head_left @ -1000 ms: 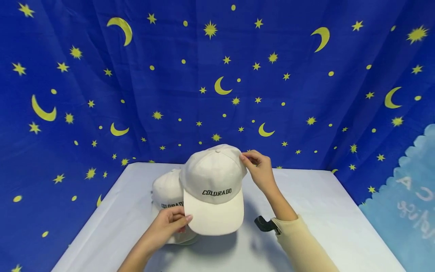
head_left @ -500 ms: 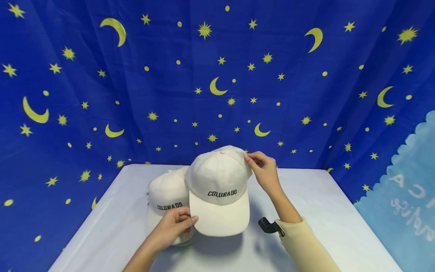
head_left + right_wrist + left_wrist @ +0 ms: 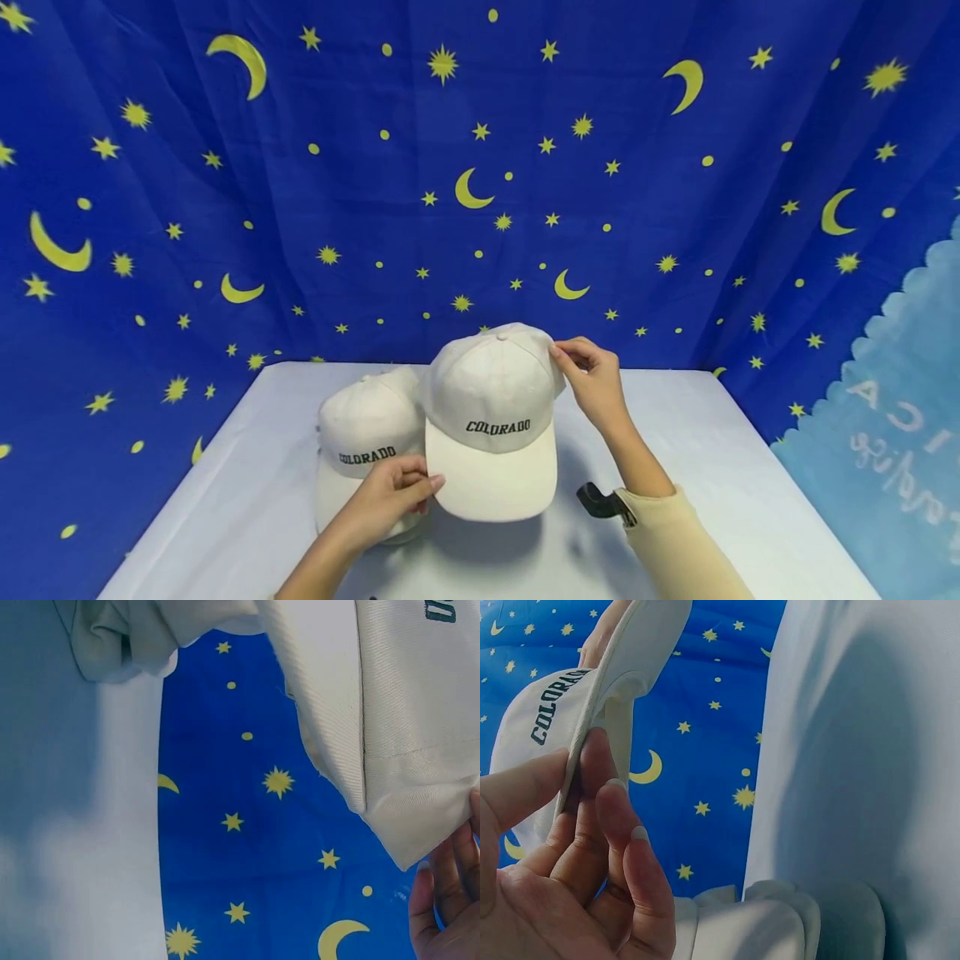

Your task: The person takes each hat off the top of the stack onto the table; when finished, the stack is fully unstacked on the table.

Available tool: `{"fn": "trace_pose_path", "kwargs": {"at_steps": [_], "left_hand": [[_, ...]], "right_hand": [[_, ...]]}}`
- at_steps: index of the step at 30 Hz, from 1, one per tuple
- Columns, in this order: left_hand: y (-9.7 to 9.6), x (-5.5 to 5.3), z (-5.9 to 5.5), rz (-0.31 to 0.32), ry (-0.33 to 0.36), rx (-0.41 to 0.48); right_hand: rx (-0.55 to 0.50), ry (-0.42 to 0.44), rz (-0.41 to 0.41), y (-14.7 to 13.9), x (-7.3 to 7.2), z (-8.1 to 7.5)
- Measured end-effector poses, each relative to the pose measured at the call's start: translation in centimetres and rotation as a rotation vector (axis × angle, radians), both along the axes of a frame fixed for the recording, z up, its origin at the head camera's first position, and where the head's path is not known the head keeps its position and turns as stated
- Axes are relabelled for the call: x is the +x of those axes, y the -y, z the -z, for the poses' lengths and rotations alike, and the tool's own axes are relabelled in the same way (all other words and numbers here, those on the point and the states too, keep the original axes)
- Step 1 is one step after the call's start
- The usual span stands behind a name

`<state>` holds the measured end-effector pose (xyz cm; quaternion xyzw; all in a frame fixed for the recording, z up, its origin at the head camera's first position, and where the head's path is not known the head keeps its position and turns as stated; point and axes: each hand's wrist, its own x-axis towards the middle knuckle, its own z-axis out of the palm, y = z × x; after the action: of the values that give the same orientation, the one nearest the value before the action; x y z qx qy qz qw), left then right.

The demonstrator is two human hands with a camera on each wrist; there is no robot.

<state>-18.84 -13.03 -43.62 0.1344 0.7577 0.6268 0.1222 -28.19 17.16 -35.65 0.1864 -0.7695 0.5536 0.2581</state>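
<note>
A white baseball cap [image 3: 491, 392] with dark COLORADO lettering is held up over the table, its brim toward me. My left hand [image 3: 393, 496] pinches the left edge of the brim between thumb and fingers; the left wrist view shows this grip from close by, on the brim [image 3: 641, 649]. At the other side, my right hand [image 3: 596, 379] pinches the crown near its back right. In the right wrist view the right fingers [image 3: 442, 877] hold a folded corner of the cap's fabric. Behind my left hand, more white caps [image 3: 367, 421] lie stacked on the table, the top one also lettered COLORADO.
A white-covered table [image 3: 720, 500] stretches beneath. Blue cloth [image 3: 360, 192] with yellow moons and stars hangs around its back and sides. A light-blue scalloped panel [image 3: 900, 392] with white lettering stands at the right. A black mount [image 3: 600, 502] sticks out from my right sleeve.
Both hands have carried the held cap to the right, away from the stacked caps, so the top one's lettering now shows fully. The background has shifted left in the head view.
</note>
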Motion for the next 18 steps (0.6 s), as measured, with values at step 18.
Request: {"fn": "trace_pose_path", "kwargs": {"at_steps": [18], "left_hand": [[-1.5, -0.7, -0.2, 0.027, -0.016, 0.001]], "right_hand": [[-0.024, 0.017, 0.040, -1.9, 0.3, 0.4]]}}
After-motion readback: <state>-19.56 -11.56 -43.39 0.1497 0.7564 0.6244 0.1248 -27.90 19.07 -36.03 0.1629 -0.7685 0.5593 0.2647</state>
